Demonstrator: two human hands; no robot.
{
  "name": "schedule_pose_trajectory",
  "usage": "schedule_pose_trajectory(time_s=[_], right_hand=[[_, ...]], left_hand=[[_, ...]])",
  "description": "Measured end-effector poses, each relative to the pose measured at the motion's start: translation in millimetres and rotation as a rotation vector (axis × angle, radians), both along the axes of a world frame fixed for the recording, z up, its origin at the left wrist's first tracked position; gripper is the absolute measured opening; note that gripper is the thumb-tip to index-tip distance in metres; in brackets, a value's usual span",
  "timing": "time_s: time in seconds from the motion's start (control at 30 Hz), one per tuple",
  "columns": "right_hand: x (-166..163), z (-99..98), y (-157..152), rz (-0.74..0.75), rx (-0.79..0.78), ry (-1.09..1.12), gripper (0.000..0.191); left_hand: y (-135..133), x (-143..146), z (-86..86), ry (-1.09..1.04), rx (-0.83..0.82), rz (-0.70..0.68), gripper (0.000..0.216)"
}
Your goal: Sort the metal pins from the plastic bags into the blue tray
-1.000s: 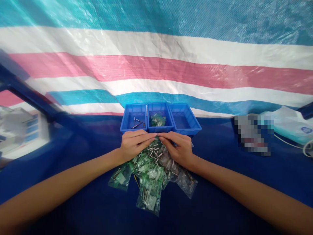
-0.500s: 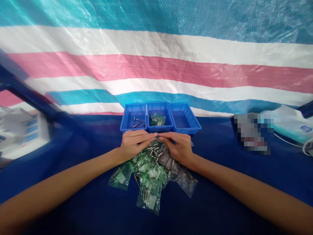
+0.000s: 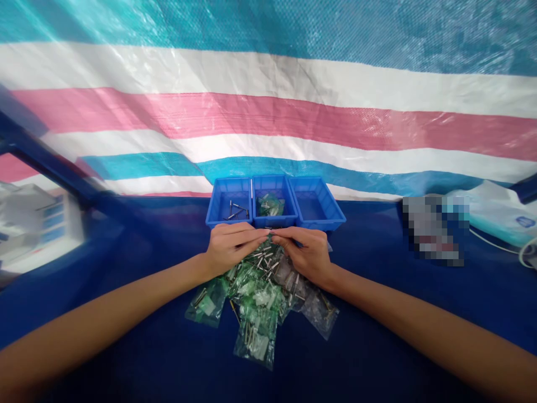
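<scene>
A heap of small clear plastic bags (image 3: 258, 294) holding green pieces and metal pins lies on the blue table. My left hand (image 3: 232, 246) and my right hand (image 3: 306, 252) rest on the far side of the heap, fingertips meeting over it and pinched together on one small bag that I can barely make out. Just beyond the hands stand three blue bins: the left bin (image 3: 218, 210) holds a few metal pins, the middle bin (image 3: 289, 210) holds green bagged pieces, the right bin (image 3: 331, 210) looks bare.
A striped tarp (image 3: 268, 112) hangs behind the table. At the right lie a blurred-out object (image 3: 434, 229), a pale plastic package (image 3: 499, 215) and a white cable (image 3: 526, 252). White shelving (image 3: 33, 224) shows at the left, beyond a dark blue frame bar (image 3: 54, 168).
Almost nothing differs; the fingertips shift slightly over the heap while both arms stay in place.
</scene>
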State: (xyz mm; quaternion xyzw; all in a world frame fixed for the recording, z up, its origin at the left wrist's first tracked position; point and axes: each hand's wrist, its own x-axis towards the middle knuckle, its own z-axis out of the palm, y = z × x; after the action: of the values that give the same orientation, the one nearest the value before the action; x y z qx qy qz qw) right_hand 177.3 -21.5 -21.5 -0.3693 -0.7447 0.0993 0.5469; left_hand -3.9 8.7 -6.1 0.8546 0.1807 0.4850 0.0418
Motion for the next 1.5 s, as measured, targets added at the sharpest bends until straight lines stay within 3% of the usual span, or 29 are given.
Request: schedule_pose_trajectory(time_s=[0.13,0.73,0.87,1.03,1.2,1.37,1.5], right_hand=[[-0.8,0.3,-1.1,0.021,0.029,-0.023,0.012],[-1.8,3.5,-1.9,0.004,0.028,-0.006,0.010],[-2.8,4.7,-2.4,0.004,0.037,0.010,0.009],[-3.7,4.1,-2.7,-0.004,0.023,0.011,0.009],[-3.9,4.2,-3.1,0.003,0.023,0.006,0.009],[-4.0,4.4,-2.6,0.009,0.032,0.012,0.009],[-3.1,4.7,-2.7,0.007,0.030,0.001,0.010]], left_hand=[[-0.6,-0.3,0.4,0.045,0.025,-0.046,0.009],[-1.7,1.2,1.7,-0.021,-0.048,0.029,0.007],[-1.7,3.4,6.3,-0.140,-0.217,0.059,0.008],[-2.4,4.6,11.0,-0.381,-0.650,-0.170,0.027],[-0.3,4.9,18.2,-0.446,-0.868,-0.325,0.031],[3.9,6.4,27.7,-0.506,-0.984,-0.342,0.035],[4.0,5.8,27.7,-0.418,-0.855,-0.182,0.026]])
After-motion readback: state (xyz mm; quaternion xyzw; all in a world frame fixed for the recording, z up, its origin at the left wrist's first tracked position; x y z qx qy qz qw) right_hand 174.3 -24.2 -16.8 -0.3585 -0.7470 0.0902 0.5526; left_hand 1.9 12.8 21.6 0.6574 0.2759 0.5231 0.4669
